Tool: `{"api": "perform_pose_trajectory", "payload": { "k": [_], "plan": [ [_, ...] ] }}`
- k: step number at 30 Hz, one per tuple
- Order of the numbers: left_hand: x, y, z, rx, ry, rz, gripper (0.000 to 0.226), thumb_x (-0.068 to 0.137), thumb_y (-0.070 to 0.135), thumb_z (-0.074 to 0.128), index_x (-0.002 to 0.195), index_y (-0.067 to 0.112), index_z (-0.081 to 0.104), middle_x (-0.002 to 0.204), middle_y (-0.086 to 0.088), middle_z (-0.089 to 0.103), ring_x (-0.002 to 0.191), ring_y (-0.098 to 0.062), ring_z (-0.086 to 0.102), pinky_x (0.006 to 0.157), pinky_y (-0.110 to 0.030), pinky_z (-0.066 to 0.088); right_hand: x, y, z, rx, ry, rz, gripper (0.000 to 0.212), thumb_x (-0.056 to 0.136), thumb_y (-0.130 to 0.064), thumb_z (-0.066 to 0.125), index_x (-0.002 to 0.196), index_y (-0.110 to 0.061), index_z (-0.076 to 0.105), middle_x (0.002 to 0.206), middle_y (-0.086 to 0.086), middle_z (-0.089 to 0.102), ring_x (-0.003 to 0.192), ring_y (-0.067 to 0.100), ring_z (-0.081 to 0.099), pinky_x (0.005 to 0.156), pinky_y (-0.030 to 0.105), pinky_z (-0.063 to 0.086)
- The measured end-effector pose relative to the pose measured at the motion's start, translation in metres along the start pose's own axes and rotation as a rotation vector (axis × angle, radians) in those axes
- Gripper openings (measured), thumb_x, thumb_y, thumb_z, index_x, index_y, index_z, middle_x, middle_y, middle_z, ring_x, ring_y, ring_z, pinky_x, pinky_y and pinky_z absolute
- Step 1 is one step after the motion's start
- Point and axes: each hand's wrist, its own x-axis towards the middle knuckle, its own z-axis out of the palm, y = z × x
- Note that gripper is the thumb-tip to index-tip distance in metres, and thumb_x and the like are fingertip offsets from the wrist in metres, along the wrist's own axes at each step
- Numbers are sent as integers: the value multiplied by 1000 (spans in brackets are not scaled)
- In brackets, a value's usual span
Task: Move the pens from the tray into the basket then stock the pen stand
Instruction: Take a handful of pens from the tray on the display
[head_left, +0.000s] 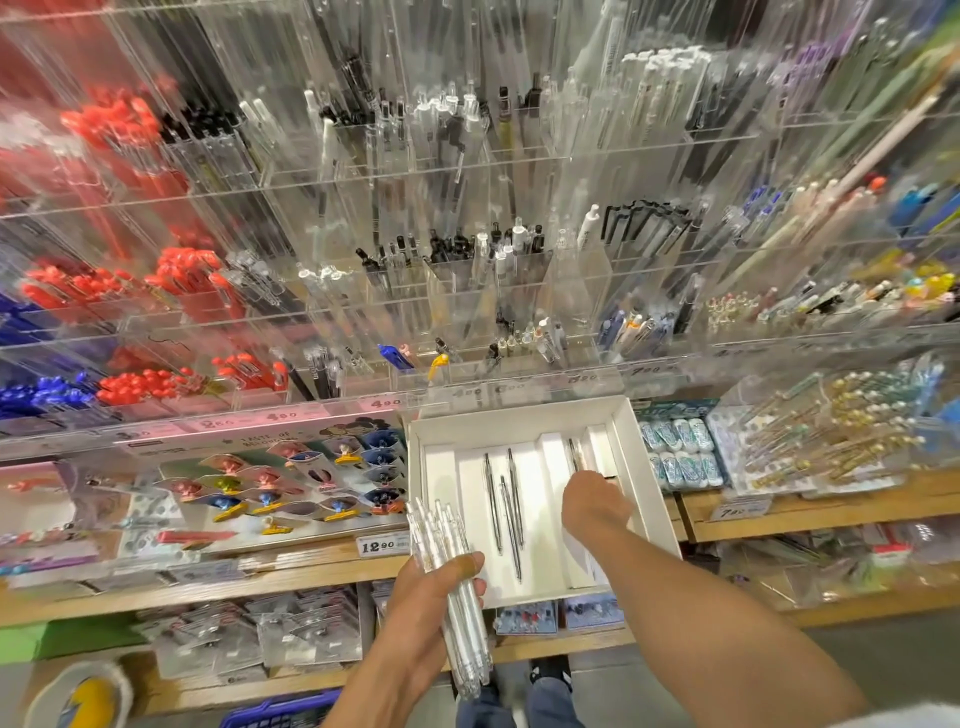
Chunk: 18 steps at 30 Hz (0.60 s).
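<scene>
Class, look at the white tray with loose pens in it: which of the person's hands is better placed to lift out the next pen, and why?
The right hand: it is already inside the white tray, reaching among the loose pens. The left hand grips a bundle of clear pens.

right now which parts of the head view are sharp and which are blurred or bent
In the head view, the middle is fairly sharp: the white tray, the left hand gripping a bundle of clear pens, the right hand in the tray. The edges smear with motion blur, worst at the red pens. Wide-angle distortion bows the acrylic pen stand.
</scene>
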Motion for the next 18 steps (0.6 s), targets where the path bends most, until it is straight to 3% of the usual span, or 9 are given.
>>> {"api": "perform_pose_trajectory", "payload": {
  "k": [2,5,9,11,14,18],
  "plan": [
    [-1,-1,-2,5,11,-12,52,69,6,82,117,5,62,104,-16,71,91,-32,68,58,-34,56,-4,1,1,71,0,63,22,92,-8,52,106,-9,68,100,7,72,89,23,68,66,32,48],
    [-3,-2,-5,18,-2,-10,57,61,7,84,114,2,63,91,-14,76,77,-27,71,61,-33,56,-7,2,1,-1,33,67,20,92,-11,52,97,-15,71,89,0,72,81,17,68,66,28,44],
    [-2,-2,-9,29,-6,-10,52,73,2,81,120,2,59,101,-18,71,78,-28,67,65,-35,54,-16,-6,7,-74,-9,72,14,89,-14,57,94,-16,70,80,-4,67,77,15,62,77,28,43],
    [0,-1,-10,41,-18,2,49,74,1,80,119,2,60,100,-18,71,78,-29,66,67,-36,53,-18,-12,9,-14,-43,94,15,89,-18,59,100,-16,68,93,-1,68,85,17,60,81,30,39],
    [1,2,-12,57,-21,17,44,75,0,79,116,1,62,92,-16,72,75,-28,66,66,-37,52,-20,-20,5,104,-104,197,35,88,-30,57,117,-11,62,116,7,61,103,23,57,86,33,44],
    [0,3,-15,65,-17,21,37,77,-1,78,111,-2,64,80,-14,72,68,-26,65,63,-37,54,-21,-33,9,344,-156,457,70,85,-32,61,138,1,29,135,13,36,125,32,41,107,42,36]
  ]
}}
